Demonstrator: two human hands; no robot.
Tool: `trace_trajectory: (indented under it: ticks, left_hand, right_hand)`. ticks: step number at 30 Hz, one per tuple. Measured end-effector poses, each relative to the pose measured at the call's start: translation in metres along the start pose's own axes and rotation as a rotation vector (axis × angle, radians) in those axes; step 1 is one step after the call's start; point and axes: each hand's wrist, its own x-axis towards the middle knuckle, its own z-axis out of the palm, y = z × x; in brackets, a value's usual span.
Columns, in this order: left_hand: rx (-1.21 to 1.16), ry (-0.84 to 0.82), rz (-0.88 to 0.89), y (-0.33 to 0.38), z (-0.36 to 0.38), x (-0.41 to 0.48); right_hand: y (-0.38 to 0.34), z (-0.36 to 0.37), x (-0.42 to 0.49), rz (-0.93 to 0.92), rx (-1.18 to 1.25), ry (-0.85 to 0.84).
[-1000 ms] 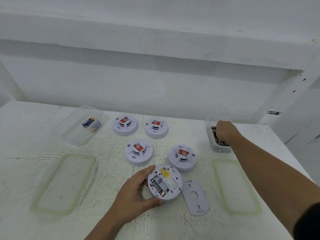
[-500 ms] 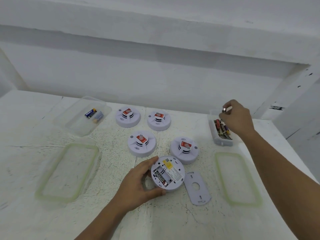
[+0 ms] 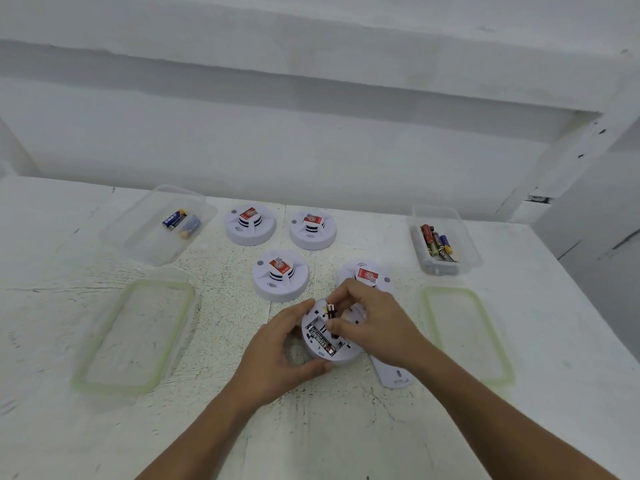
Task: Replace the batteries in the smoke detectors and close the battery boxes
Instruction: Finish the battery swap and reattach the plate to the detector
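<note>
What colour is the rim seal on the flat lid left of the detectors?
Pale green, around the clear flat plastic lid; head view shows it.

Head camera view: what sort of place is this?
Likely a bare workroom set up for bench work: a scuffed white table, blank white walls, and smoke detectors laid out between tubs of batteries.

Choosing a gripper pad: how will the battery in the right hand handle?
The battery is a small smooth cylinder, so it would probably roll if laid down. It looks rigid, and may slip, since the right hand pinches it by fingertips only.
</note>
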Motion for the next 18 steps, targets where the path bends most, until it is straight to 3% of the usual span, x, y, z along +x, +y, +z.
trace_trajectory:
  ticks: [10, 18]
  left_hand:
    - [0.034, -0.004, 0.0, 0.0023, 0.0036, 0.0026]
    - [0.038, 0.033, 0.029, 0.0038, 0.0074, 0.0038]
  right_hand:
    - [0.0066, 0.0117, 0.0002, -0.1, -0.122, -0.014]
    - [0.0022, 0.011, 0.0034, -0.076, -0.146, -0.064]
